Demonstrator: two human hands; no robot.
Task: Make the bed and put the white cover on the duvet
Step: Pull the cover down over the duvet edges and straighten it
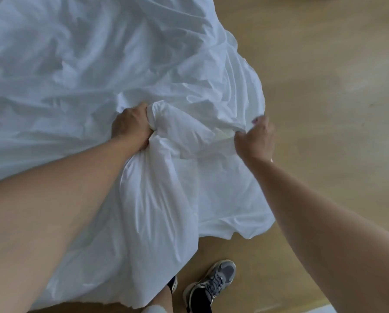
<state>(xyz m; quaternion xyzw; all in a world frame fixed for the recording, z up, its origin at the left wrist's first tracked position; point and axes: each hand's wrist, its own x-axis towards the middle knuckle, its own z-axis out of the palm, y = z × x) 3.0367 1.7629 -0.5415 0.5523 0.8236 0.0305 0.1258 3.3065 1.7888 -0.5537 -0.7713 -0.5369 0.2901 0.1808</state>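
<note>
A crumpled white duvet cover (98,64) fills the left and centre of the head view and spills off the bed corner onto the floor. My left hand (131,126) grips a bunched, rolled corner of the white fabric. About a hand's width to the right, my right hand (255,137) pinches another fold of the same cover at its edge. A yellowish patch (221,134), perhaps the duvet inside, shows between my hands. The bed itself is hidden under the fabric.
Light wooden floor (324,75) runs along the right and bottom. My feet in grey and black sneakers (209,285) stand at the bottom centre, close to the hanging fabric.
</note>
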